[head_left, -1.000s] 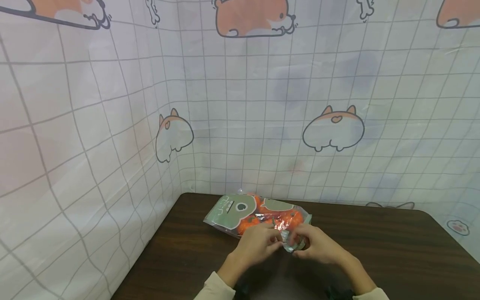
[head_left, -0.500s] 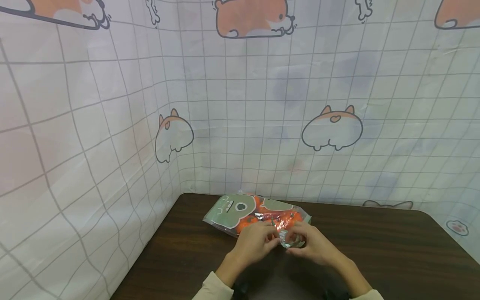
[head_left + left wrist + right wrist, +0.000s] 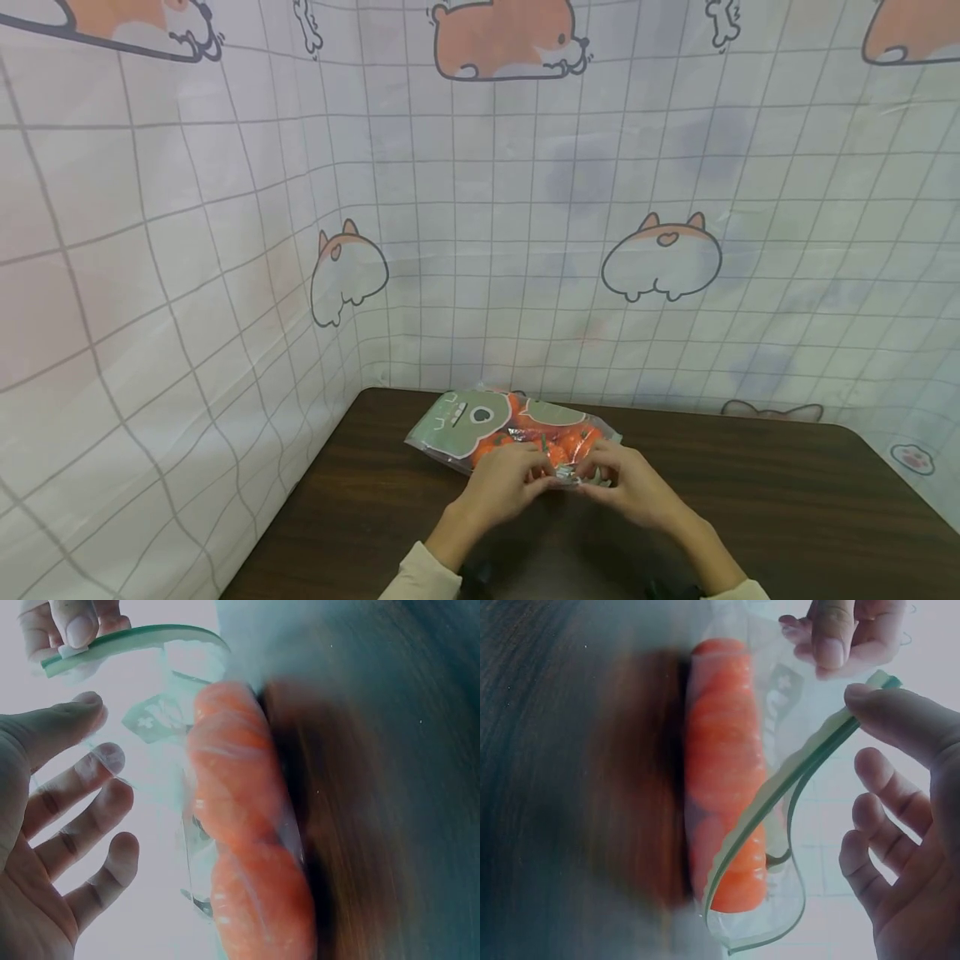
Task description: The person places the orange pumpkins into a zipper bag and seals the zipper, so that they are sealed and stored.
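A clear plastic bag point(image 3: 442, 433) with a green cartoon print lies on the dark wooden table. Orange-red rounded fruits point(image 3: 724, 735), some with green stems, fill it. Along the bag's near edge runs a green-and-white zip strip point(image 3: 795, 766), bowed into a loop in the right wrist view. My right hand point(image 3: 637, 487) pinches this strip near one end with thumb and index finger, its other fingers loosely bent. My left hand point(image 3: 502, 483) is just beside that end. Its thumb and index finger stand apart at the clear film point(image 3: 154, 776), the remaining fingers spread.
The table point(image 3: 750, 492) extends to both sides of the bag. Behind and to the left hang white gridded cloths point(image 3: 487, 250) with dog drawings, meeting at a corner by the table's back left. Light sleeves point(image 3: 427, 571) cover the forearms.
Both hands have shifted slightly left and up. The crinkled near edge of the bag, which hung lower between them, now shows less below the fingers. The bag's body has barely moved.
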`<action>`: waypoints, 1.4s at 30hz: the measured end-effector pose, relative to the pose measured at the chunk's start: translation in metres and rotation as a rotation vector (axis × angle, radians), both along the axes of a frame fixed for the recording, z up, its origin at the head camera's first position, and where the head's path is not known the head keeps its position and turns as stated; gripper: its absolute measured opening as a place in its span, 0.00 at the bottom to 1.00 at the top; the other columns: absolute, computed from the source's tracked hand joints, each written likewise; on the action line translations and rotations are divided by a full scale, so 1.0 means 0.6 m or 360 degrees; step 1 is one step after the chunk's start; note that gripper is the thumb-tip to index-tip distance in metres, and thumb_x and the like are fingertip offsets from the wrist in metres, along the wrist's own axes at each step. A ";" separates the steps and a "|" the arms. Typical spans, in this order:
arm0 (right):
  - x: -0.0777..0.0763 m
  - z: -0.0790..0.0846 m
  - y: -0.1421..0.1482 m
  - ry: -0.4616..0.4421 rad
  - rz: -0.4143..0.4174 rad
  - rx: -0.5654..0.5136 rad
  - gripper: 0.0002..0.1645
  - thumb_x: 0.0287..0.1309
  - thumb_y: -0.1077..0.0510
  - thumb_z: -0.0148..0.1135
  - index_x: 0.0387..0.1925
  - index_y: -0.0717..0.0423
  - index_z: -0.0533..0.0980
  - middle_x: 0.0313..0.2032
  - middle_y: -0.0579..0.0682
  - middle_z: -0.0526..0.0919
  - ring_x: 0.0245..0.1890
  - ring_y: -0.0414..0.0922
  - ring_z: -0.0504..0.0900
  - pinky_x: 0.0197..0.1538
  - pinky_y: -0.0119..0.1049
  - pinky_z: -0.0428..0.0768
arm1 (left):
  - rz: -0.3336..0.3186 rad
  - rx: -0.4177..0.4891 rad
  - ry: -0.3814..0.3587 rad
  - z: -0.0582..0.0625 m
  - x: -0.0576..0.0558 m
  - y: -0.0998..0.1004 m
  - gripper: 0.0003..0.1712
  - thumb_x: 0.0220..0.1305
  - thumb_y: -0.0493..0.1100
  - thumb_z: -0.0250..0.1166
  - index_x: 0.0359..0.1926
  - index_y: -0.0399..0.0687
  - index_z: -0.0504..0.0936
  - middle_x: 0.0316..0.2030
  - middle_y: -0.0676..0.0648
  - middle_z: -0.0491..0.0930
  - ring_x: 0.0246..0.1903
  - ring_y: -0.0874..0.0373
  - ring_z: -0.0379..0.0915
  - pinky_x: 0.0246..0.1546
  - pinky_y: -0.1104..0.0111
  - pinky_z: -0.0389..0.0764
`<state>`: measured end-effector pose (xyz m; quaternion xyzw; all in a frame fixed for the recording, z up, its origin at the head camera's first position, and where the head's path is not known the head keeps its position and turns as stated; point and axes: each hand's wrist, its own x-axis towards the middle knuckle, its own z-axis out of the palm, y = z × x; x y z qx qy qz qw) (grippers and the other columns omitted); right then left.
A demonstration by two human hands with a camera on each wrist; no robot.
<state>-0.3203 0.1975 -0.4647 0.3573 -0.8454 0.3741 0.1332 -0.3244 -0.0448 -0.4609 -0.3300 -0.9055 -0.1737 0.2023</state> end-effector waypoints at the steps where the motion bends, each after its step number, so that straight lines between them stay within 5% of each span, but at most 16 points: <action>1: -0.001 0.000 0.000 -0.0002 -0.0006 -0.0008 0.11 0.55 0.57 0.76 0.32 0.37 0.80 0.32 0.47 0.76 0.28 0.46 0.73 0.31 0.29 0.73 | -0.0005 0.0000 -0.0007 0.001 0.000 -0.001 0.06 0.63 0.55 0.71 0.31 0.63 0.87 0.26 0.64 0.78 0.26 0.74 0.69 0.27 0.79 0.68; 16: -0.002 0.005 0.003 -0.0027 0.0000 -0.0044 0.06 0.58 0.55 0.74 0.32 0.50 0.83 0.30 0.52 0.75 0.31 0.43 0.72 0.32 0.30 0.73 | -0.0035 -0.0006 0.0028 0.015 0.004 -0.008 0.03 0.62 0.52 0.73 0.32 0.64 0.88 0.26 0.64 0.82 0.28 0.73 0.71 0.29 0.78 0.70; 21: -0.004 0.004 0.004 -0.0052 -0.0004 -0.0049 0.05 0.58 0.55 0.74 0.32 0.46 0.83 0.31 0.51 0.76 0.32 0.50 0.73 0.32 0.30 0.73 | -0.0039 -0.0027 0.0046 0.016 0.003 -0.009 0.03 0.62 0.52 0.72 0.32 0.65 0.87 0.26 0.64 0.81 0.27 0.74 0.70 0.28 0.78 0.70; 27: -0.005 0.002 0.005 -0.0055 -0.0012 -0.0037 0.06 0.58 0.55 0.74 0.32 0.49 0.83 0.31 0.49 0.76 0.33 0.49 0.73 0.32 0.31 0.74 | -0.0034 -0.0028 0.0043 0.019 0.002 -0.012 0.03 0.62 0.53 0.72 0.32 0.65 0.88 0.27 0.65 0.82 0.28 0.73 0.71 0.30 0.78 0.70; 34: -0.007 -0.001 0.010 -0.0055 -0.0037 -0.0022 0.10 0.57 0.56 0.75 0.32 0.38 0.80 0.31 0.44 0.75 0.33 0.49 0.73 0.33 0.37 0.75 | -0.0002 -0.0007 0.0093 0.028 0.001 -0.017 0.04 0.60 0.54 0.74 0.32 0.64 0.88 0.27 0.65 0.83 0.30 0.72 0.74 0.32 0.76 0.73; 42: -0.011 -0.003 0.013 -0.0054 -0.0049 -0.0010 0.10 0.57 0.56 0.75 0.32 0.38 0.80 0.31 0.44 0.74 0.33 0.47 0.74 0.34 0.34 0.75 | -0.0030 0.0062 0.0072 0.032 -0.002 -0.024 0.04 0.61 0.53 0.72 0.33 0.62 0.89 0.30 0.63 0.86 0.33 0.69 0.79 0.35 0.74 0.77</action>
